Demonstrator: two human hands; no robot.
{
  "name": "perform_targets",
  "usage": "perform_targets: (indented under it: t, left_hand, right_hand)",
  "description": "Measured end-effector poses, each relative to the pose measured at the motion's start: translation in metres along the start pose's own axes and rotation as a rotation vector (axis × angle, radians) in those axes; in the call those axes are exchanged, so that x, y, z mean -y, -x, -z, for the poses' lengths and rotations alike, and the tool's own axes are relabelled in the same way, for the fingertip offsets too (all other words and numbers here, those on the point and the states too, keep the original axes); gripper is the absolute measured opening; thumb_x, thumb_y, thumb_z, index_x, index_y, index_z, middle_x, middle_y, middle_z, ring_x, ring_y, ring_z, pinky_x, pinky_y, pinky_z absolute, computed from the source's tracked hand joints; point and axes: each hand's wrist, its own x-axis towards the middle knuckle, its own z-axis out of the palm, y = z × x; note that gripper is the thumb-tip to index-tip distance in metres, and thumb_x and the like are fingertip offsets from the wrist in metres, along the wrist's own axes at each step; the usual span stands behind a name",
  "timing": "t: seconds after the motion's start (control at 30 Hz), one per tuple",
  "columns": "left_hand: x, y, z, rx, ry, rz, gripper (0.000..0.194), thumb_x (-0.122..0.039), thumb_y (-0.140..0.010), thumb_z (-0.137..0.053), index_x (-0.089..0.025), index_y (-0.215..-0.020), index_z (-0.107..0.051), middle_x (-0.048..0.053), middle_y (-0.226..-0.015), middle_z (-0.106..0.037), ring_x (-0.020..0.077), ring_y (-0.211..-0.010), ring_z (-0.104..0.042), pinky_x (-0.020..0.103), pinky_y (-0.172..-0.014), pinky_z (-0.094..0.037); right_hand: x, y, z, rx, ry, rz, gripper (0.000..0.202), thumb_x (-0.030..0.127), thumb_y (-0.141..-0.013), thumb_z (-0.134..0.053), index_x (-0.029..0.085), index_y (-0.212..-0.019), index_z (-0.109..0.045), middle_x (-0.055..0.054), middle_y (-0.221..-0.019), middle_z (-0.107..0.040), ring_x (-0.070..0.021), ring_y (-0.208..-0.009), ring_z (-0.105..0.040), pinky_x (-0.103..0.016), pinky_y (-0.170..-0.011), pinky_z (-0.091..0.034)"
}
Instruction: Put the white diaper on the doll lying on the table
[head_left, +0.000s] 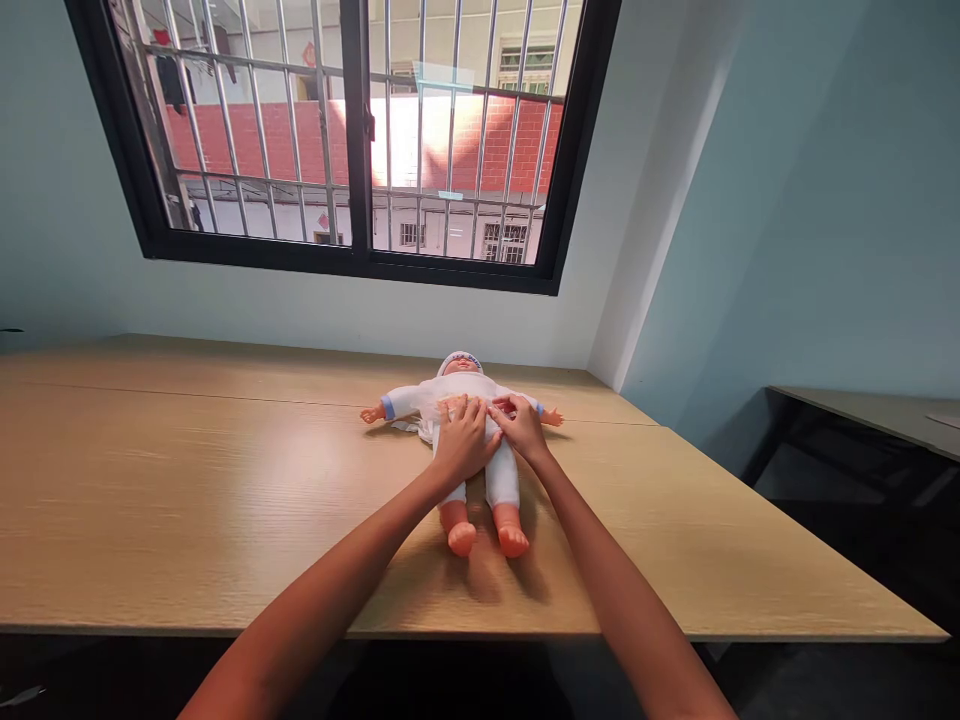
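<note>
A baby doll (502, 475) in a white outfit with blue cuffs lies on its back on the wooden table (285, 480). Its head, in a pale cap (450, 362), points to the window, its arms are spread and its bare feet face me. Across the doll's belly rests my left hand (463, 440), open, its fingers laid on the white top (480, 385). Beside it my right hand (520, 425) has bent fingers, closed on the top's edge at the doll's waist. The fingertips of that hand are partly hidden.
Behind the table is a wall with a black-framed, barred window (360, 150). A dark table (862, 415) stands off to the right, past the wooden table's slanting right edge. Its front edge runs just before me.
</note>
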Motion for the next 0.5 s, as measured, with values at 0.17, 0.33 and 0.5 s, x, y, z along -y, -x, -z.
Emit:
perform_targets:
  t: [0.17, 0.33, 0.5]
  left_hand:
    - [0.0000, -0.0001, 0.0002, 0.010, 0.011, -0.003, 0.057, -0.042, -0.097, -0.041, -0.009, -0.144, -0.043, 0.013, -0.151, -0.045, 0.0339, -0.145, -0.030, 0.065, -0.117, -0.019]
    - [0.0007, 0.0005, -0.0012, -0.003, 0.009, -0.019, 0.054, -0.042, -0.098, -0.039, -0.012, -0.142, -0.046, 0.012, -0.150, -0.047, 0.0350, -0.144, -0.032, 0.065, -0.117, -0.021]
    - [0.0019, 0.0007, -0.0026, -0.011, 0.011, -0.025, 0.053, -0.042, -0.098, -0.037, -0.014, -0.142, -0.047, 0.012, -0.150, -0.047, 0.0359, -0.142, -0.035, 0.065, -0.116, -0.022]
  right_hand:
    - [0.0026, 0.0002, 0.0015, 0.019, 0.086, 0.024, 0.019, 0.033, -0.084, -0.062, 0.018, -0.090, -0.071, -0.009, -0.092, -0.070, -0.0224, -0.087, -0.066, -0.036, -0.084, -0.053]
    - [0.0055, 0.0003, 0.0025, 0.045, 0.108, 0.026, 0.017, 0.030, -0.085, -0.061, 0.018, -0.091, -0.070, -0.009, -0.090, -0.070, -0.0225, -0.088, -0.065, -0.036, -0.084, -0.052]
    - [0.0077, 0.0003, 0.0029, 0.058, 0.129, 0.028, 0.013, 0.025, -0.086, -0.059, 0.019, -0.091, -0.069, -0.008, -0.089, -0.069, -0.0222, -0.088, -0.065, -0.036, -0.085, -0.052]
